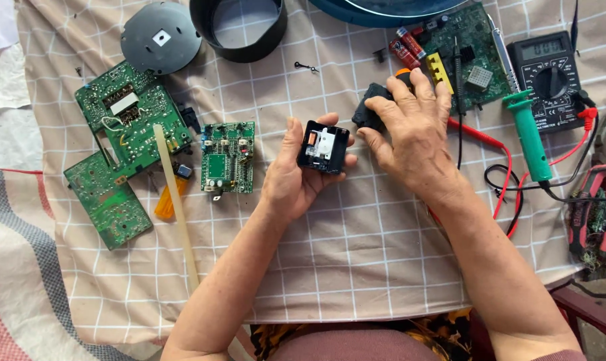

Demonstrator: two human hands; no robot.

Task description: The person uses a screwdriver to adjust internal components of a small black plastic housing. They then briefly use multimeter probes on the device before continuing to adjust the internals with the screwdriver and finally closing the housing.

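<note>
Head view: the left hand [296, 175] cups a small black module [324, 148], fingers curled round its edges and open face up, while the right hand [410, 127] presses splayed fingers over a black part [364, 112] just beside it — a loose grip could tip the module and spill its white insert. All lies on a checked cloth [356, 234] crowded with green circuit boards [227, 157], a soldering iron [527, 130] and a multimeter [549, 77] — the room beyond is out of sight.

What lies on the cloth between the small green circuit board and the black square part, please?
Only the left hand, gripping the black square part; the head view shows nothing else beside the small green circuit board.
</note>
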